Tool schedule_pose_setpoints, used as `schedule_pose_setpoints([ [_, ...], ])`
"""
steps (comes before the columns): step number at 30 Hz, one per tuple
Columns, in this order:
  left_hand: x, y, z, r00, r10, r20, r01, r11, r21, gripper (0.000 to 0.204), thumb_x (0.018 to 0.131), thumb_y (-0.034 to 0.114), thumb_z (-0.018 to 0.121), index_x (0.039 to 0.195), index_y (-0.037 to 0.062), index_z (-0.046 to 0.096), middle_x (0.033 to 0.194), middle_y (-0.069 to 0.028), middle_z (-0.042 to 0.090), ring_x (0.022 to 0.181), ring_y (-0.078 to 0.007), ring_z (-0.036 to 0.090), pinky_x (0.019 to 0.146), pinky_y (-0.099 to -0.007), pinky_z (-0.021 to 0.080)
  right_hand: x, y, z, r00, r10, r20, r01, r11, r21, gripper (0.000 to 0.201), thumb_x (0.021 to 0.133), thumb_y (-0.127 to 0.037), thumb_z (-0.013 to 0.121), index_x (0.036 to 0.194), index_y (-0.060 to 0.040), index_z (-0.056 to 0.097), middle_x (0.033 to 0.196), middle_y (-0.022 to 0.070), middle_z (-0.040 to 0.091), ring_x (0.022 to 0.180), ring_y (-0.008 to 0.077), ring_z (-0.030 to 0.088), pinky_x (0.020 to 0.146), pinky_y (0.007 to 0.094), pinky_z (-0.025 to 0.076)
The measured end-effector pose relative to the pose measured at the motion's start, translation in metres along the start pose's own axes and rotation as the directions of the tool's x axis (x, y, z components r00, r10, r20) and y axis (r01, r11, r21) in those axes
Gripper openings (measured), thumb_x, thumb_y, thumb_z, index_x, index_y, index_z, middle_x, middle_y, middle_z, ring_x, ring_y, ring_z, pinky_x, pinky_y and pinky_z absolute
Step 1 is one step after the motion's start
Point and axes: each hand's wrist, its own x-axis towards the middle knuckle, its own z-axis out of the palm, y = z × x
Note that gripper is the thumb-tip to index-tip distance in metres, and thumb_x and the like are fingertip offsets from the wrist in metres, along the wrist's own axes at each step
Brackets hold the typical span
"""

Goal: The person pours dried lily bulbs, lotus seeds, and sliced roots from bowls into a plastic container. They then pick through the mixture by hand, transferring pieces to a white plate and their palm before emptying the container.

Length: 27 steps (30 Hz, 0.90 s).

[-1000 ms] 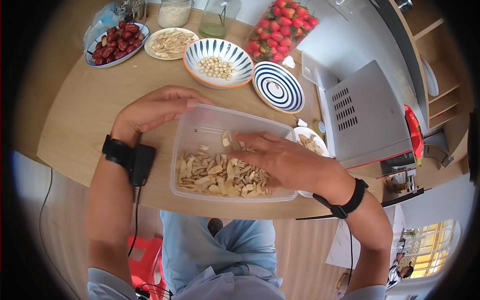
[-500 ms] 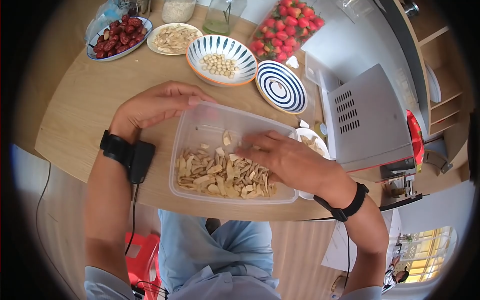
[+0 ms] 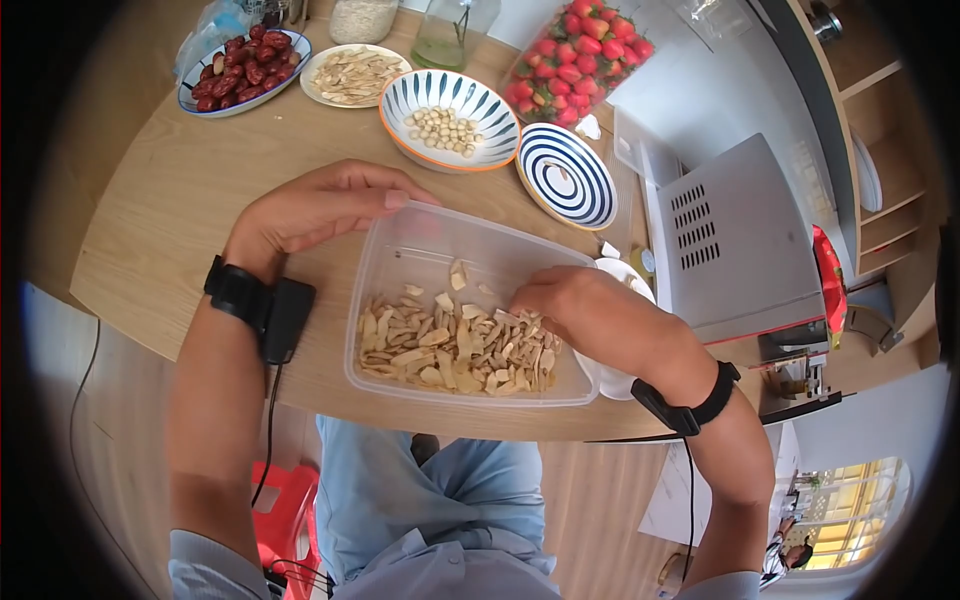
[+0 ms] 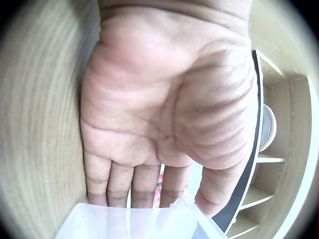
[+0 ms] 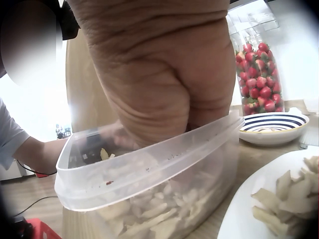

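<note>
A translucent plastic container (image 3: 490, 240) with pale dried slices (image 3: 440, 355) stands near the table's front edge. My left hand (image 3: 325, 205) holds its far left corner, thumb at the rim and fingers along the outside. The left wrist view shows the palm (image 4: 159, 99) facing the container wall. Inside the container's right half, my right hand (image 3: 590, 310) reaches down with bent fingers into the slices. Its fingertips are hidden among them, and I cannot tell whether they grip any. In the right wrist view a white plate (image 5: 237, 209) with more slices (image 5: 286, 196) sits beside the container.
Along the back stand a dish of red dates (image 3: 245, 70), a plate of slices (image 3: 355, 75), a striped bowl (image 3: 395, 100) with round pale pieces and a blue-ringed plate (image 3: 590, 200). Strawberries (image 3: 580, 60) in a clear container are behind. A grey vented box (image 3: 740, 240) stands right.
My right hand has drawn rightward within the container, and its outstretched fingers have bent down into the slices. The left hand keeps its hold on the corner.
</note>
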Motion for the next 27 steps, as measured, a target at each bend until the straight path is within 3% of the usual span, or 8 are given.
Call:
schedule_pose_setpoints([
  [6, 0.001, 0.000, 0.000, 1.000, -0.004, -0.002, 0.004, 1.000, -0.004, 0.042, 0.105, 0.025, 0.068, 0.135, -0.0037, 0.067, 0.128, -0.0105, 0.073, 0.119, -0.0148, 0.067, 0.105, -0.0295, 0.050, 0.000, 0.007, 0.001, 0.999, -0.028, -0.028, 0.028, 1.000, -0.014, 0.038, 0.086, 0.009, 0.067, 0.123, 0.0009, 0.069, 0.114, 0.0192, 0.072, 0.104, 0.0396, 0.070, 0.090, 0.0440, 0.057],
  [15, -0.002, 0.002, 0.002, 1.000, 0.020, -0.002, -0.019, 0.999, 0.038, 0.042, 0.106, 0.026, 0.066, 0.135, -0.0042, 0.067, 0.131, -0.0100, 0.072, 0.121, -0.0150, 0.065, 0.107, -0.0308, 0.049, 0.005, -0.008, 0.000, 0.985, 0.088, -0.146, -0.096, 0.994, -0.052, 0.037, 0.086, 0.008, 0.067, 0.123, -0.0006, 0.069, 0.110, 0.0179, 0.072, 0.101, 0.0405, 0.071, 0.086, 0.0435, 0.058],
  [21, -0.001, 0.003, 0.003, 1.000, 0.015, 0.008, -0.015, 0.999, 0.036, 0.043, 0.106, 0.027, 0.066, 0.135, -0.0047, 0.067, 0.129, -0.0096, 0.072, 0.120, -0.0150, 0.065, 0.107, -0.0308, 0.049, 0.021, -0.009, 0.003, 0.986, -0.050, -0.156, 0.031, 0.992, -0.124, 0.034, 0.083, 0.007, 0.062, 0.115, 0.0015, 0.070, 0.102, 0.0198, 0.071, 0.096, 0.0395, 0.072, 0.083, 0.0449, 0.059],
  [27, 0.000, 0.002, 0.000, 1.000, 0.000, 0.017, -0.001, 0.999, 0.038, 0.043, 0.106, 0.027, 0.066, 0.135, -0.0043, 0.067, 0.128, -0.0089, 0.072, 0.119, -0.0144, 0.065, 0.107, -0.0305, 0.049, 0.034, -0.013, 0.012, 0.985, -0.075, -0.153, 0.040, 0.975, -0.220, 0.021, 0.086, 0.000, 0.066, 0.107, 0.0033, 0.069, 0.097, 0.0205, 0.070, 0.093, 0.0396, 0.072, 0.080, 0.0446, 0.059],
])
